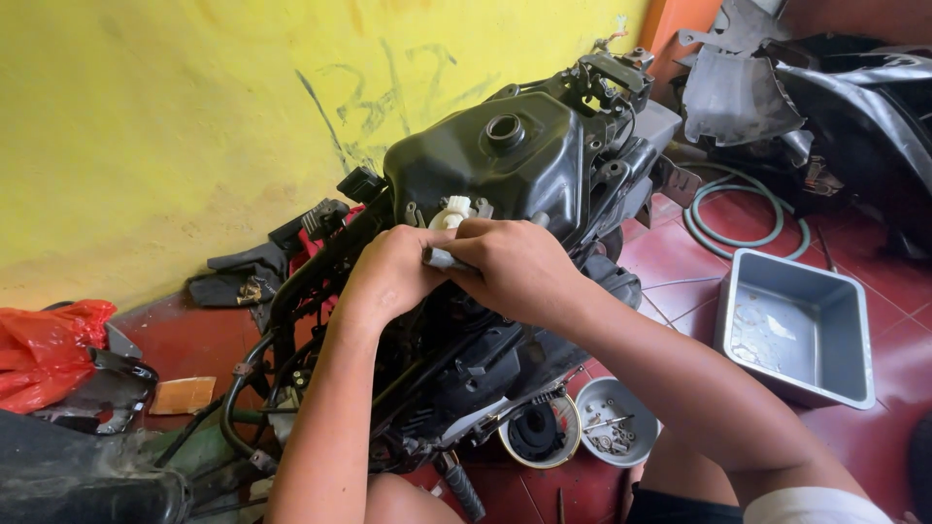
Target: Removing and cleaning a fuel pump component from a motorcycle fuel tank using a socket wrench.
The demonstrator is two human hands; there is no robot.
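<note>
A stripped scooter frame (320, 272) with a black fuel tank (505, 165) stands against a yellow wall. Both my hands meet just below the tank. My left hand (388, 277) and my right hand (515, 267) together grip a small white plastic part (450, 213) with a toothed gear-like top, which pokes up between my fingers. The lower body of the part is hidden by my fingers. The tank's round filler opening (505, 128) sits above the hands.
A grey rectangular plastic tub (854, 330) lies on the red tiled floor at right, with a coiled green hose (738, 209) behind it. Two small round bowls (621, 437) with screws and a black part sit near my knee. A red plastic bag (49, 349) lies left.
</note>
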